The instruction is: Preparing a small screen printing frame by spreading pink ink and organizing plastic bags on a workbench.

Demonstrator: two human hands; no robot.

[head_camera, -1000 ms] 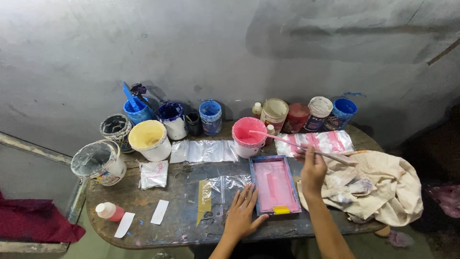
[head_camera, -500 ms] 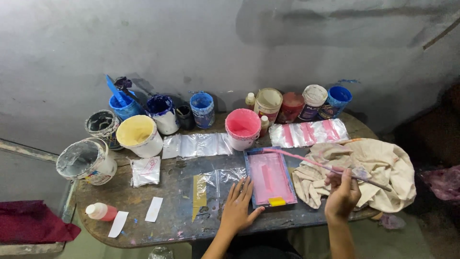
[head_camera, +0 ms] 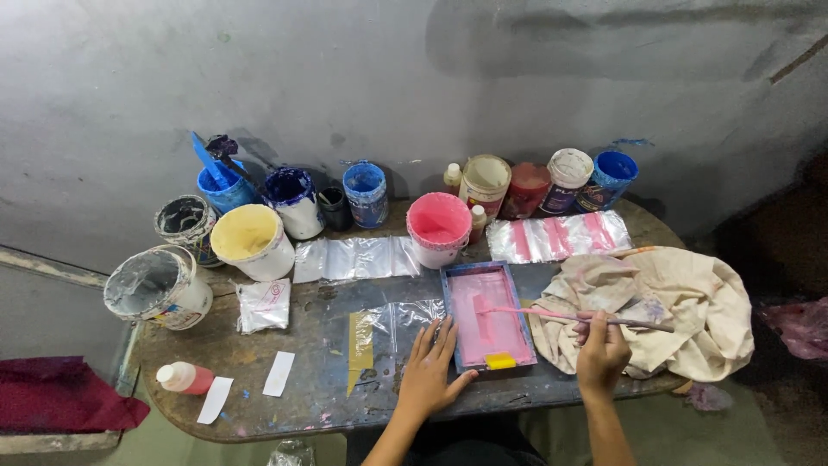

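Pink-smeared screen frame [head_camera: 487, 315] lies flat near the bench [head_camera: 259, 406] front edge. Left hand [head_camera: 431, 380] rests beside it, grip released, fingers spread flat. Right hand [head_camera: 601, 349], grip clenched on a thin stick [head_camera: 569, 316], holds its tip over the frame, wrist above a crumpled cloth [head_camera: 681, 306].

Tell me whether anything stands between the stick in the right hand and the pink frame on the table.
Nothing visible does. The right hand holds the thin stick over the rag, and its pink tip already reaches onto the pink frame. The left hand lies flat beside the frame's left edge, off that line.
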